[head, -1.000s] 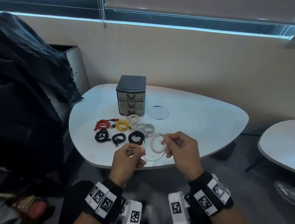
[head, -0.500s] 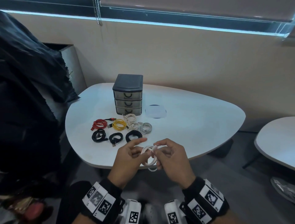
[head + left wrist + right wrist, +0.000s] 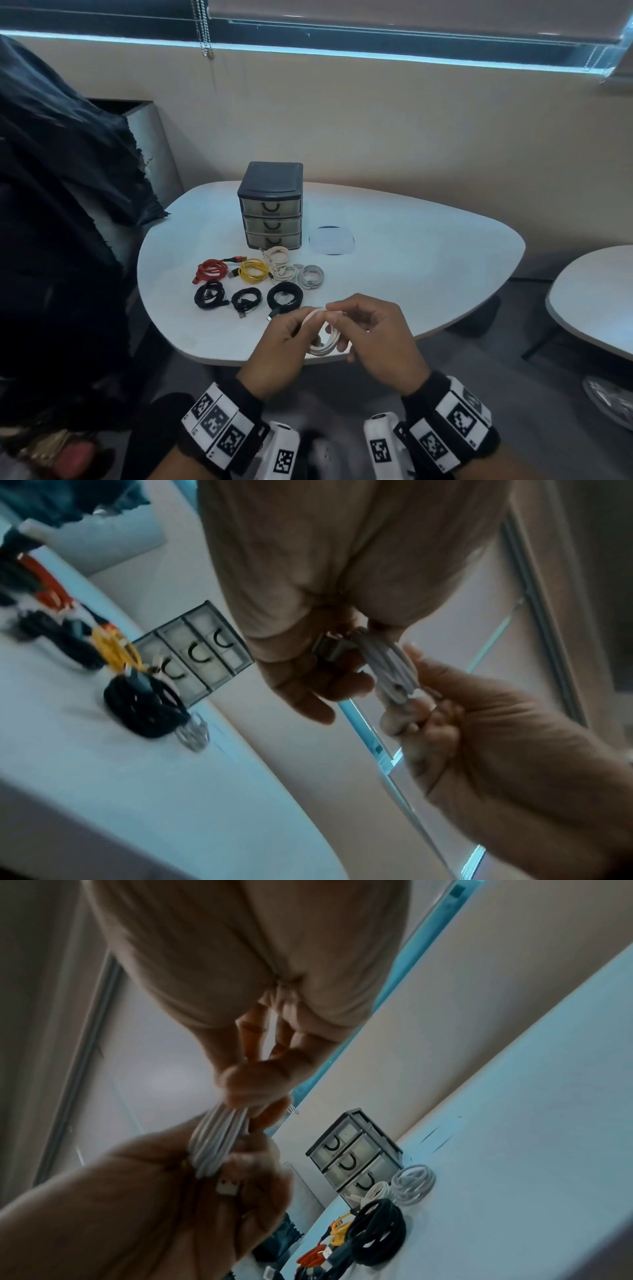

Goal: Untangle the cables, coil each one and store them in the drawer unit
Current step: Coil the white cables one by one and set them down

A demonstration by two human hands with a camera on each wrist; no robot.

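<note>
A white cable [image 3: 323, 339], wound into a small flattened coil, hangs between my two hands just above the table's near edge. My left hand [image 3: 301, 325] pinches its left side, and my right hand [image 3: 337, 322] pinches the top. In the left wrist view the cable [image 3: 390, 664] shows a USB plug [image 3: 330, 647] against my left fingers. The plug [image 3: 227, 1184] also shows in the right wrist view. The grey three-drawer unit [image 3: 270, 205] stands at the back of the table with all drawers closed.
Coiled cables lie in front of the unit: red [image 3: 212, 270], yellow [image 3: 253, 270], cream [image 3: 279, 260], pale grey [image 3: 310, 277] and three black ones [image 3: 284, 296]. A round white pad [image 3: 331, 241] lies right of the unit. Dark cloth [image 3: 51, 171] hangs at left; a second table [image 3: 599, 298] stands at right.
A second ago the cable was an open ring held up between my hands. My hands have come together and dropped slightly, and the ring is squeezed into a narrow coil.
</note>
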